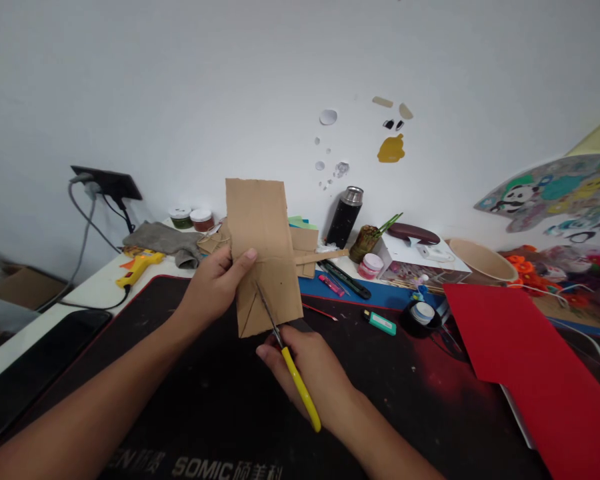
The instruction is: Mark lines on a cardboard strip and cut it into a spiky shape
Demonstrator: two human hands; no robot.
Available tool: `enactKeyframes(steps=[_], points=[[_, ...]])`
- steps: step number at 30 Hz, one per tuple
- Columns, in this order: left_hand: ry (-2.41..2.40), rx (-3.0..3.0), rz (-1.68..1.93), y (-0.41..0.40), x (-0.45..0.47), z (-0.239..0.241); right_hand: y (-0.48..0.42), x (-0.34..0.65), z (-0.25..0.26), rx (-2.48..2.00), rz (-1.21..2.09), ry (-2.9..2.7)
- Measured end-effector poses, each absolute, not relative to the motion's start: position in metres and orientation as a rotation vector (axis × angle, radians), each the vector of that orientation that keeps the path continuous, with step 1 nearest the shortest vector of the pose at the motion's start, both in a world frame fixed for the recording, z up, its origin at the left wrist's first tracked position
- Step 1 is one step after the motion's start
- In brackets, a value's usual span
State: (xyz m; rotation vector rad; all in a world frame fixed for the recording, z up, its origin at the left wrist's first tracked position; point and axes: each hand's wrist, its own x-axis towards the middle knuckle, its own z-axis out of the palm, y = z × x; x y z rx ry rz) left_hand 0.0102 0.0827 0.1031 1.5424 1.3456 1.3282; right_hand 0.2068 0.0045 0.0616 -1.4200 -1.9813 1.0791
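A rectangular piece of brown cardboard (260, 227) is held up above the dark desk mat. My left hand (220, 280) grips its left edge, with the thumb flat on the front face. In my right hand (310, 367) is a pair of scissors (295, 380) with yellow handles. One blade lies over the cardboard's lower part, its tip near the middle; the other blade is hidden behind the sheet. A dark slanted line runs from that tip toward the lower left corner. A narrow cardboard strip (325, 256) sticks out to the right behind the sheet.
A black thermos (346, 217) stands by the wall. On the mat (205, 387) lie a green glue stick or lighter-like item (381, 323) and a red sheet (525, 360) at right. A yellow glue gun (139, 267) and a phone (45, 367) lie at left.
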Motion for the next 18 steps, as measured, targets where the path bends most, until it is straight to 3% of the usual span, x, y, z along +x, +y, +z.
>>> enactKeyframes(steps=[18], points=[[1.353, 1.558, 1.306, 0.084, 0.009, 0.102, 0.003, 0.205, 0.049, -1.442, 0.966, -1.993]])
